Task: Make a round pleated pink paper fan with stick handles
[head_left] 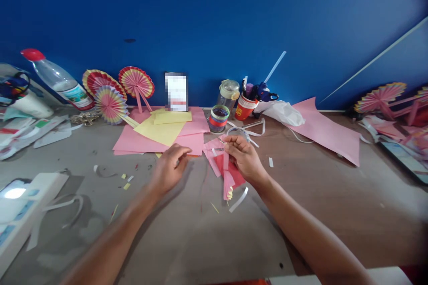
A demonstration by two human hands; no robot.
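Note:
My right hand (244, 156) pinches the top of a folded pink paper strip (228, 182), which hangs down over a red paper piece (236, 173) on the table. A little left of it, my left hand (170, 167) hovers just above the table with fingers curled, its fingertips by the edge of a pink sheet (190, 142); I cannot see anything held in it. A white paper strip (238, 199) lies under my right wrist.
Pink and yellow sheets (160, 131) lie behind the hands. Finished paper fans (112, 91) lean at the blue wall beside a plastic bottle (62, 81). A tape roll (219, 118), a jar and a red cup of tools (245, 106) stand mid-back. A large pink sheet (326, 129) lies right.

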